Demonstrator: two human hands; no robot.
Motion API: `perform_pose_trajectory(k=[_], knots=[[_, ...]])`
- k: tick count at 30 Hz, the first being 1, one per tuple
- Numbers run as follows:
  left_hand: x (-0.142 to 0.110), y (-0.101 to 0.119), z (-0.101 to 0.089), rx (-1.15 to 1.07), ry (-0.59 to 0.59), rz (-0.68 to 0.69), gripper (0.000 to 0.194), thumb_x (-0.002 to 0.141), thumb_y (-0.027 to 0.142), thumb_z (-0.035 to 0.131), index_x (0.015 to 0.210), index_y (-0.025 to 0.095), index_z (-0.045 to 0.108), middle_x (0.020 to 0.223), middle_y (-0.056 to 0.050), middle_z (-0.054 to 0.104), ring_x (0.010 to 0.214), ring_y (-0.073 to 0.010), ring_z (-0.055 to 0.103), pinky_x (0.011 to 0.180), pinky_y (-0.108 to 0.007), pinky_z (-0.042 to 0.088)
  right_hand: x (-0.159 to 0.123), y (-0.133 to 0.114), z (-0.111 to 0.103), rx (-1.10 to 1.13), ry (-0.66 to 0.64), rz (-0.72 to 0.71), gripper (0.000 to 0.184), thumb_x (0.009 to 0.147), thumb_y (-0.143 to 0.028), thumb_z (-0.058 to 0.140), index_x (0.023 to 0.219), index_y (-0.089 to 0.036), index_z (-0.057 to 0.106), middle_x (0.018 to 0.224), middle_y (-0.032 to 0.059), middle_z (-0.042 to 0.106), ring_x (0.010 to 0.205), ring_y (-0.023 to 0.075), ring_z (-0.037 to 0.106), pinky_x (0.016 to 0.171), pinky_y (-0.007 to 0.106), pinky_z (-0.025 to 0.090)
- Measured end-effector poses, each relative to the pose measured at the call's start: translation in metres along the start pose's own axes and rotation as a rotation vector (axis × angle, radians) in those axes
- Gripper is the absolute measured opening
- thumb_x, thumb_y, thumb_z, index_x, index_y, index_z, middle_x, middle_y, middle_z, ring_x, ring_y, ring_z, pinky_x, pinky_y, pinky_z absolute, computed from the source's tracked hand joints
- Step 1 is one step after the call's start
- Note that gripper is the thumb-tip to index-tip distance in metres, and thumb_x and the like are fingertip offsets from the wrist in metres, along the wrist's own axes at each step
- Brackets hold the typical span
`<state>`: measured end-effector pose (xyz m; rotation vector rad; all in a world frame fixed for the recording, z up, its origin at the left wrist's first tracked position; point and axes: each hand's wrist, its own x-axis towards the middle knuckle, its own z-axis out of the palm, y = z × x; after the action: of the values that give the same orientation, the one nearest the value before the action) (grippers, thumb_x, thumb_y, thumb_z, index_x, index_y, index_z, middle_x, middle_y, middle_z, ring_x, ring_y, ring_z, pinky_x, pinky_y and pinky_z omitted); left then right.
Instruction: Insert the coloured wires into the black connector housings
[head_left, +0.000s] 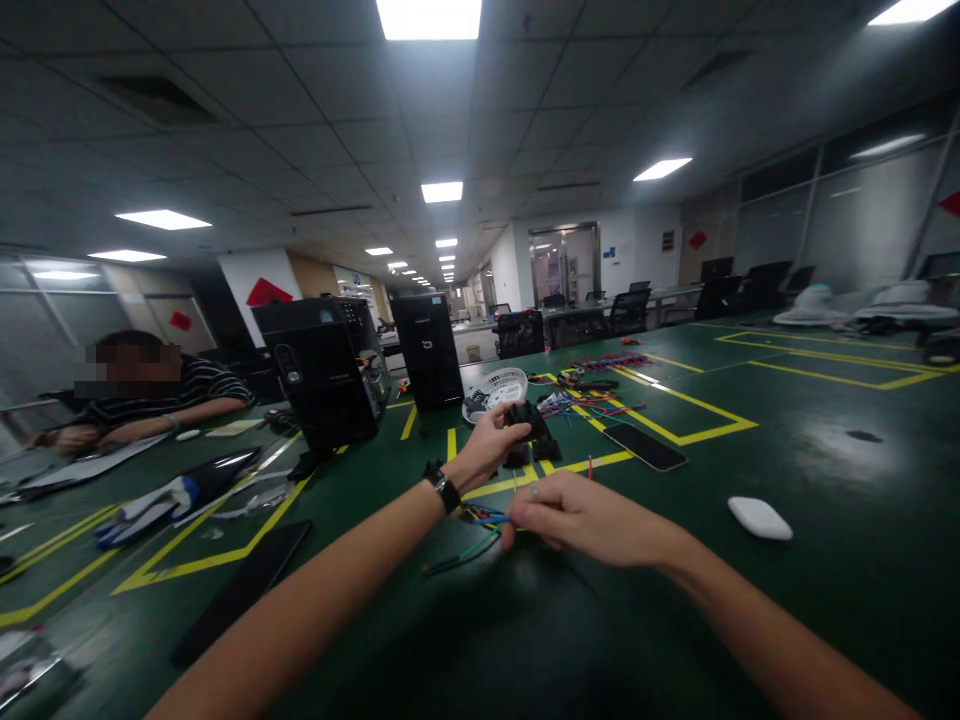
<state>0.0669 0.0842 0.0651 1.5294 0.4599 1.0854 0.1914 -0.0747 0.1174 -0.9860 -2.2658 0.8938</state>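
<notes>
My left hand (487,443), with a dark band on its wrist, is closed on a black plastic part (528,424) whose exact kind I cannot make out. More black pieces (546,448) sit just under and beside it. Nearer to me, my right hand (559,510) is closed round a bunch of thin coloured wires (484,518). Their loose ends stick out to the left over the green table, some green and blue. A ring shows on a right finger. Beyond my hands lie a white basket (504,385) with grey items in it and a spread of loose coloured wires (592,403).
Two black computer towers (319,375) stand behind to the left. A dark phone (645,447) and a white case (759,518) lie right of my hands. A black slab (244,590) and gloves (154,505) lie left. Another person in a striped shirt (210,385) sits at the far left.
</notes>
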Motion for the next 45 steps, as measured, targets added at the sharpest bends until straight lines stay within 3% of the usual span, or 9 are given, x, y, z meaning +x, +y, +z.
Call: perform_pose_trajectory(k=[4,8,13,19,27,33,37,40,45], knots=[[-0.056,0.004,-0.03,-0.327,0.216,-0.072,0.047,0.066,0.016,0.073,0.106,0.019,0.049,0.094,-0.004,0.067,0.086,-0.0172,0.066,0.086,-0.034,0.049,0.01,0.01,0.012,-0.005,0.248,0.023,0.038,0.097,-0.034,0.036,0.089,-0.013,0.066,0.058,-0.0022,0.053,0.052,0.01,0.046,0.052,0.021,0.035],[-0.094,0.004,-0.048,-0.427,0.209,-0.103,0.045,0.068,0.012,0.071,0.103,0.02,0.044,0.102,-0.008,0.067,0.096,-0.0206,0.066,0.091,-0.037,0.048,0.02,0.024,0.03,-0.177,0.361,0.036,0.03,0.096,-0.028,0.038,0.101,-0.015,0.065,0.068,0.0015,0.063,0.06,0.0141,0.056,0.06,0.025,0.04],[-0.119,0.004,-0.046,-0.394,0.216,-0.115,0.054,0.069,0.008,0.069,0.11,0.025,0.039,0.117,-0.008,0.06,0.102,-0.0228,0.064,0.093,-0.045,0.049,0.023,0.039,0.048,-0.356,0.368,0.053,0.04,0.095,-0.023,0.037,0.133,-0.019,0.05,0.101,0.0092,0.069,0.082,0.0198,0.064,0.073,0.03,0.045],[-0.127,0.001,-0.033,-0.312,0.186,-0.08,0.064,0.067,0.001,0.065,0.117,0.027,0.035,0.121,-0.008,0.056,0.105,-0.021,0.062,0.098,-0.044,0.044,0.023,0.042,0.065,-0.446,0.238,0.049,0.046,0.093,-0.018,0.036,0.138,-0.023,0.045,0.095,0.0073,0.07,0.083,0.0196,0.065,0.073,0.029,0.046],[-0.133,0.001,-0.028,-0.319,0.131,-0.092,0.058,0.068,0.001,0.059,0.114,0.028,0.035,0.133,-0.008,0.048,0.109,-0.0186,0.058,0.099,-0.041,0.041,0.023,0.049,0.069,-0.511,0.217,0.082,0.048,0.093,-0.018,0.033,0.141,-0.021,0.041,0.095,0.0089,0.07,0.081,0.0196,0.065,0.07,0.029,0.045],[-0.137,-0.004,-0.032,0.054,0.086,0.054,0.053,0.075,0.005,0.055,0.119,0.026,0.037,0.131,-0.007,0.046,0.118,-0.0189,0.049,0.104,-0.038,0.036,0.022,0.049,0.072,-0.599,0.18,0.086,0.05,0.091,-0.016,0.035,0.14,-0.02,0.042,0.096,0.0094,0.071,0.084,0.0203,0.066,0.071,0.029,0.046],[-0.144,-0.005,-0.025,0.214,0.156,0.037,0.039,0.085,0.02,0.052,0.121,0.026,0.037,0.126,-0.006,0.048,0.117,-0.0192,0.047,0.105,-0.036,0.034,0.021,0.053,0.078,-0.712,0.127,0.101,0.049,0.09,-0.016,0.037,0.139,-0.014,0.045,0.098,0.0136,0.071,0.086,0.0232,0.067,0.074,0.031,0.046],[-0.146,-0.004,-0.021,0.25,0.227,0.005,0.026,0.094,0.036,0.04,0.118,0.025,0.039,0.122,-0.007,0.05,0.114,-0.019,0.05,0.102,-0.036,0.037,0.021,0.053,0.08,-0.689,0.098,0.059,0.05,0.089,-0.014,0.039,0.139,-0.015,0.044,0.104,0.0135,0.07,0.09,0.0234,0.066,0.078,0.031,0.046],[-0.132,0.006,-0.034,0.356,0.296,0.085,0.028,0.093,0.044,0.039,0.111,0.023,0.043,0.101,-0.005,0.057,0.091,-0.0182,0.058,0.083,-0.033,0.047,0.025,0.047,0.085,-0.522,0.228,0.0,0.038,0.096,-0.022,0.036,0.133,-0.019,0.046,0.11,0.0099,0.067,0.095,0.02,0.065,0.081,0.028,0.044]])
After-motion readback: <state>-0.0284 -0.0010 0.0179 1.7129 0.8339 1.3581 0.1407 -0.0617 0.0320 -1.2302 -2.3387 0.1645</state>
